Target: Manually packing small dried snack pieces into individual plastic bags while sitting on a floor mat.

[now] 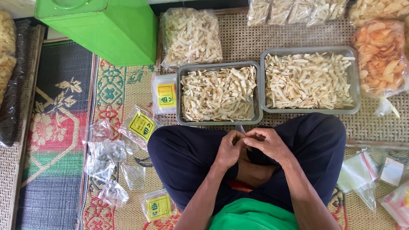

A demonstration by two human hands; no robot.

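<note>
Green cloth (251,218) at the lower edge was seen closest, with both forearms reaching forward from it over crossed legs in dark trousers (183,157). Left hand (229,148) and right hand (269,144) were brought together above the lap, fingers pinched narrowly on a small clear plastic bag (240,128), of which only a pale sliver was seen poking up between the fingertips; how much of it was gripped could not be told. Just beyond the hands, a grey metal tray (180,94) heaped with pale chips was set on the woven mat (294,32), and a second tray (357,81) of the same chips lay beside it to the right. Yellow-labelled packets (142,125) and loose empty bags (104,157) were scattered on the patterned mat to the left. Filled bags of chips (191,36) and an orange-tinted bag (379,57) were laid farther out, near a green metal tin (110,30).
</note>
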